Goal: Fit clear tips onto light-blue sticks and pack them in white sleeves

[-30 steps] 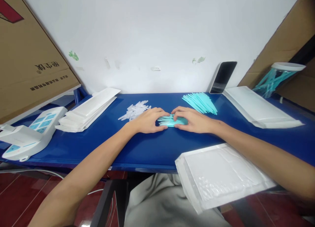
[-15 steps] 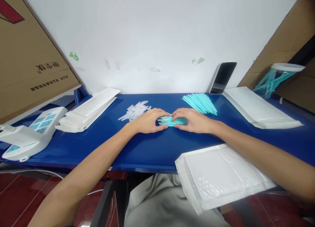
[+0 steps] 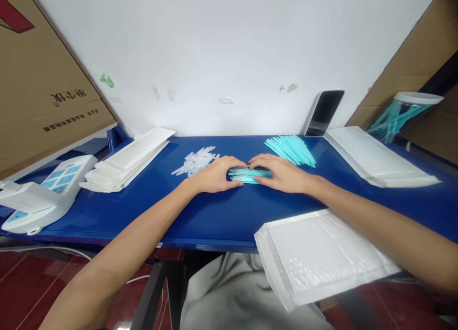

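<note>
A bundle of thin turquoise sticks [image 3: 246, 173] lies sideways at the middle of the blue table, between my two hands. My left hand [image 3: 216, 175] is curved round the bundle's left end, thumb at the near side and fingers at the far side. Around its right end my right hand [image 3: 279, 172] is closed in the same way. Just left of my left hand is a heap of small whitish translucent pieces [image 3: 196, 161]. Beyond my right hand a fanned pile of turquoise sticks [image 3: 291, 149] rests on the table. What the sticks are exactly I cannot tell.
White padded envelopes lie stacked at left [image 3: 125, 160], at right [image 3: 379, 156], and over the near edge [image 3: 322, 253] under my right forearm. A phone [image 3: 325, 113] leans on the wall. A power strip [image 3: 53, 191] and a lidded jar of turquoise sticks [image 3: 404, 113] stand at the sides.
Both hands stay round the bundle. The fingers of my right hand have shifted slightly up and over it; the rest looks the same.
</note>
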Demonstrator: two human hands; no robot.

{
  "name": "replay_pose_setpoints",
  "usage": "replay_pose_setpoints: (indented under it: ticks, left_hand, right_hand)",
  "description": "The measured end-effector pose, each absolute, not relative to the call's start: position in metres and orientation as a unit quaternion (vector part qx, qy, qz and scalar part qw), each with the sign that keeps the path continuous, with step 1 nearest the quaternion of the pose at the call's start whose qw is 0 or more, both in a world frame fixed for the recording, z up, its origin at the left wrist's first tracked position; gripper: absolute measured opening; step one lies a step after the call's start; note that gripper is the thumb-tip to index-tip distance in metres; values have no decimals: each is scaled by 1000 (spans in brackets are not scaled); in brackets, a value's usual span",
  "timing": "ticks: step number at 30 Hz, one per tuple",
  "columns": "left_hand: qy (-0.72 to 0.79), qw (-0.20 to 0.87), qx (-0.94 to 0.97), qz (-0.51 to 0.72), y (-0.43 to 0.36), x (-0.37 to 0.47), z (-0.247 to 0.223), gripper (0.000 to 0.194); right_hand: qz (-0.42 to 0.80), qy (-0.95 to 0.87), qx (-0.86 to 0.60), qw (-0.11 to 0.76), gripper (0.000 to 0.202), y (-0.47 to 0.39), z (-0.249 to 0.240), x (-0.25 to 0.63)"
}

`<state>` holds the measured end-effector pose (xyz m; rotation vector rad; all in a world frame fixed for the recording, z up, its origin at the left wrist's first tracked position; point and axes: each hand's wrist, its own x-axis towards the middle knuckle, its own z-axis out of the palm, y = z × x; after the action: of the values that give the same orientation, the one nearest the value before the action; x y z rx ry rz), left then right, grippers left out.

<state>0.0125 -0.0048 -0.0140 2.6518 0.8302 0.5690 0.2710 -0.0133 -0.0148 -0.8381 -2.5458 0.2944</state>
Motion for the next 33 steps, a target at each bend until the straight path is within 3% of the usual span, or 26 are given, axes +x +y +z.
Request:
replay_pose_setpoints:
  ticks: [15,29,33]
  left_hand:
    - [320,183,904,216,-5,13,-15,52]
    - [314,210,900,217,0,12,-19,63]
    - [315,218,898,217,0,12,-19,70]
  right_hand:
    - [117,-915,-321,214,32,-14,-13,269]
    - [174,-860,-349,330,21,-8,-20,267]
    - [227,-839,-362,337,34,-11,-19,265]
